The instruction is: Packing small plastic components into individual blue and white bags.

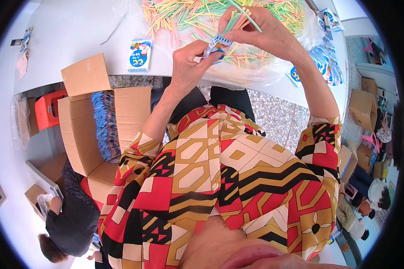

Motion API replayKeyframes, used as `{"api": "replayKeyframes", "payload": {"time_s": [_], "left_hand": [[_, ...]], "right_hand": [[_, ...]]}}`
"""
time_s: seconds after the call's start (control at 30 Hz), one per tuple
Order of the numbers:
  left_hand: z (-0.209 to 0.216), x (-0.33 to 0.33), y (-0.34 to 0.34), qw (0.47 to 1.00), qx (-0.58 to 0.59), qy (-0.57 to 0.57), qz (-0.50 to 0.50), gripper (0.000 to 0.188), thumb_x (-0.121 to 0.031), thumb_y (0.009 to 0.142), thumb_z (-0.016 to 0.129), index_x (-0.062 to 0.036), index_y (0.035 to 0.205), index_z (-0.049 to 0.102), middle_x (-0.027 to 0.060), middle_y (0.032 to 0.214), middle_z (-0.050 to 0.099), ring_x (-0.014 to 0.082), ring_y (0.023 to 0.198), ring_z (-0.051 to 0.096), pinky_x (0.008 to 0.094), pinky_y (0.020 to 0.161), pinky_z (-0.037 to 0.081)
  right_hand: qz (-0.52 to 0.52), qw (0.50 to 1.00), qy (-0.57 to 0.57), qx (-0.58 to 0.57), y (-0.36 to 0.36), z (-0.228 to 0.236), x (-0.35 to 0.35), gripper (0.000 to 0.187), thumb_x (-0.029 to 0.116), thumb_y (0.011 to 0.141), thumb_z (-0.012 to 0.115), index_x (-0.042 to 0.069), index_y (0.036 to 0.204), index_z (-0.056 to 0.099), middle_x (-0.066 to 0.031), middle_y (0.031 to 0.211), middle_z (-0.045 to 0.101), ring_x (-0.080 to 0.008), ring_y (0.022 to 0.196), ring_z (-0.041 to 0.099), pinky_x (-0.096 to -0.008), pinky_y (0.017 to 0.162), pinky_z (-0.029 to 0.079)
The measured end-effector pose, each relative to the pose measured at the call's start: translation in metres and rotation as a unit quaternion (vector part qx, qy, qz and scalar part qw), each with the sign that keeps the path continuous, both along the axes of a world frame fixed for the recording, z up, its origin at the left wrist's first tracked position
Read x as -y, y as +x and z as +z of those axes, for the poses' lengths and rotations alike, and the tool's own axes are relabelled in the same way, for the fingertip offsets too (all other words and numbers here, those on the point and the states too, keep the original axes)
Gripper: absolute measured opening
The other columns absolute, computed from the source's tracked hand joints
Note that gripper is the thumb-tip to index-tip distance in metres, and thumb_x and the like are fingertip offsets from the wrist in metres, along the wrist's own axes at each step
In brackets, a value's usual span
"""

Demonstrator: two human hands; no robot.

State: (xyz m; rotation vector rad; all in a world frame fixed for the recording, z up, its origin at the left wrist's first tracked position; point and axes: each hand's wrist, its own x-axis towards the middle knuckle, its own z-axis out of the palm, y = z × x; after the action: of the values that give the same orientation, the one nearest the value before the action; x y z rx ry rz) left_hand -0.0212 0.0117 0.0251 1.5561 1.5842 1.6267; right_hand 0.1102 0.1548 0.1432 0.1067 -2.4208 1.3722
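My left hand (pixel 191 62) pinches a small blue-and-white printed packet (pixel 220 43) at the near side of the table. Just to its right, my right hand (pixel 267 35) has its fingers closed on a small bunch of thin pastel sticks (pixel 237 20), green, yellow and pink. The lower ends of the bunch meet the top of the packet; how far inside they reach, I cannot tell. Behind both hands spreads a large heap of the same sticks (pixel 179 18), lying on a clear plastic sheet (pixel 267 71).
One filled packet (pixel 139 54) lies flat on the white table (pixel 85 40), left of my hands. More packets (pixel 321 60) pile up at the right edge. Below the table's left part, an open cardboard box (pixel 76 134) holds packed rows of packets (pixel 104 125). A person (pixel 74 224) sits at the lower left.
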Motion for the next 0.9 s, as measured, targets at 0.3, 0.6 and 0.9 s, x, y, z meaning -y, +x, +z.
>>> {"api": "replayKeyframes", "payload": {"time_s": [0.3, 0.6, 0.9], "left_hand": [[-0.021, -0.017, 0.001, 0.993, 0.113, -0.028, -0.015, 0.015, -0.011, 0.076, 0.072, 0.0006, 0.073, 0.063, -0.0003, 0.053, 0.047, 0.0048, 0.051, 0.035, 0.0241, 0.045, 0.027], [-0.012, -0.028, 0.002, 0.979, 0.196, -0.027, -0.037, 0.015, -0.013, 0.084, 0.066, 0.0014, 0.089, 0.067, -0.002, 0.066, 0.059, 0.0021, 0.058, 0.043, 0.0195, 0.05, 0.034], [-0.005, -0.033, 0.0, 0.956, 0.281, -0.016, -0.083, 0.022, -0.012, 0.088, 0.061, 0.0025, 0.104, 0.063, 0.0044, 0.091, 0.067, 0.0055, 0.079, 0.058, 0.0208, 0.069, 0.046]], "right_hand": [[-0.106, 0.971, -0.139, 0.16, 0.002, -0.004, -0.005, 0.021, 0.009, 0.082, 0.065, 0.001, 0.1, 0.061, 0.001, 0.083, 0.059, -0.0041, 0.07, 0.05, -0.0203, 0.062, 0.041], [-0.163, 0.971, -0.092, 0.15, -0.002, -0.005, -0.016, 0.025, 0.011, 0.085, 0.061, 0.002, 0.109, 0.058, 0.002, 0.082, 0.057, -0.0026, 0.071, 0.049, -0.0174, 0.061, 0.04], [-0.198, 0.966, -0.158, 0.049, 0.014, -0.07, -0.02, 0.02, 0.012, 0.084, 0.062, 0.004, 0.103, 0.06, -0.0009, 0.089, 0.058, -0.0068, 0.074, 0.055, -0.0209, 0.064, 0.044]]}}
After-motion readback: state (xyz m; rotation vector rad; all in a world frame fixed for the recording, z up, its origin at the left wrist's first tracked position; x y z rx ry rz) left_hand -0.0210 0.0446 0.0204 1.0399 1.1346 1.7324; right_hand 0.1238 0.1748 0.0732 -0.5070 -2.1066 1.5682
